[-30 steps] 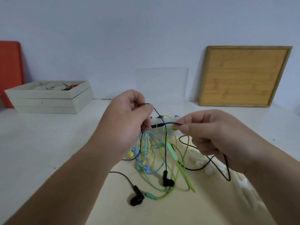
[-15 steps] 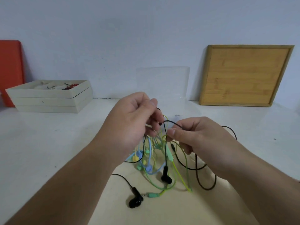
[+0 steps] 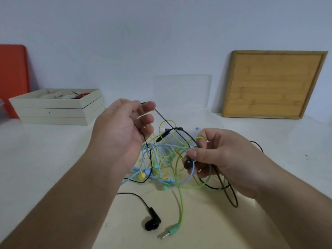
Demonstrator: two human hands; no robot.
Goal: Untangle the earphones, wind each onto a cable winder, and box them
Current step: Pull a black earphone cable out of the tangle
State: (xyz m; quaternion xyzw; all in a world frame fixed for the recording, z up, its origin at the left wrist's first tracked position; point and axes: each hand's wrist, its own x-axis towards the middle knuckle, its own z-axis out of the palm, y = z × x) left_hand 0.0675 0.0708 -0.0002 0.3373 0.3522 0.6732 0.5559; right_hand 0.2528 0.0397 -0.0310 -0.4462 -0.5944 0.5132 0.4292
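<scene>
A tangle of blue, yellow and green earphone cables (image 3: 161,159) hangs between my hands above a beige mat (image 3: 179,216). My left hand (image 3: 122,133) is raised with relaxed, spread fingers, and the black cable (image 3: 161,115) is draped over its index finger. My right hand (image 3: 221,153) pinches one black earbud (image 3: 188,164) between thumb and fingers, with black cable looping below it. The other black earbud (image 3: 152,224) and a green jack plug (image 3: 173,231) lie on the mat. A clear plastic box (image 3: 181,92) stands open behind the tangle.
Stacked white trays (image 3: 53,108) with small items sit at the back left, in front of a red board (image 3: 12,78). A wooden board (image 3: 273,83) leans on the wall at the back right. The white table (image 3: 36,159) extends on both sides.
My right hand let go of the cable section and took hold of the black earbud that hung low. My left hand's fingers loosened from a pinch to a spread pose.
</scene>
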